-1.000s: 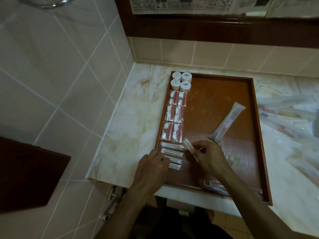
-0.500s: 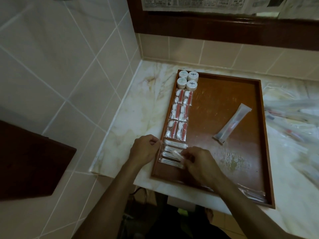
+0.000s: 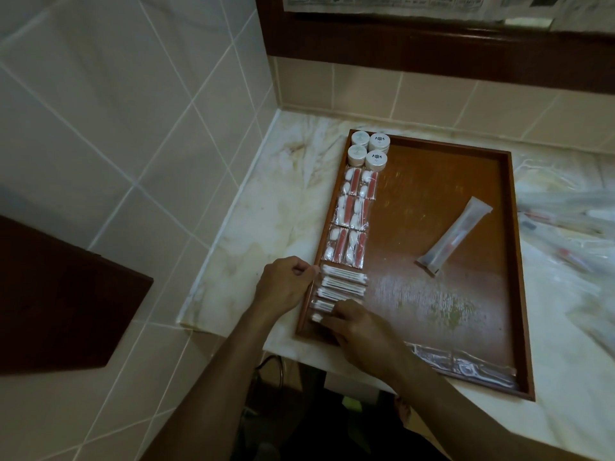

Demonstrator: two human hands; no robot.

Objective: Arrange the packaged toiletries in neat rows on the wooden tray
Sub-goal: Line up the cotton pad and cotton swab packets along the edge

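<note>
While you square up the swab column, note these:

Landmark: wooden tray (image 3: 512, 261), on the marble counter (image 3: 266, 234) in the tiled corner; all places below are relative to it.

Left hand: your left hand (image 3: 283, 287) sits on the tray's left rim near the front, fingers curled, fingertips at the end of the top cotton swab packet. Can't tell if it pinches the packet or only steadies it.

Right hand: your right hand (image 3: 357, 324) is inside the tray's front-left corner, fingers curled on the lowest cotton swab packet, seating it.

Cotton swab packets (image 3: 344, 282): stacked in a column along the tray's left side, front portion.

Red-and-white sachets (image 3: 352, 216): two-wide column just behind the swabs, left side.

Round jars (image 3: 368, 149): four, back-left corner.

Toothbrush packet (image 3: 452, 234): loose, lying diagonal in the tray's right half, not in any row.

Flat clear packets (image 3: 462, 364): along the tray's front edge, partly behind your right forearm.

More packets (image 3: 572, 221): blurred, on the counter right of the tray.

Progress: judged early, one column built.

Risk: light slippery packets; a nudge from your right wrist likely skews the swab column or pushes the front packets askew.

Risk: pressing from the left could slide the swabs into the sachets.
</note>
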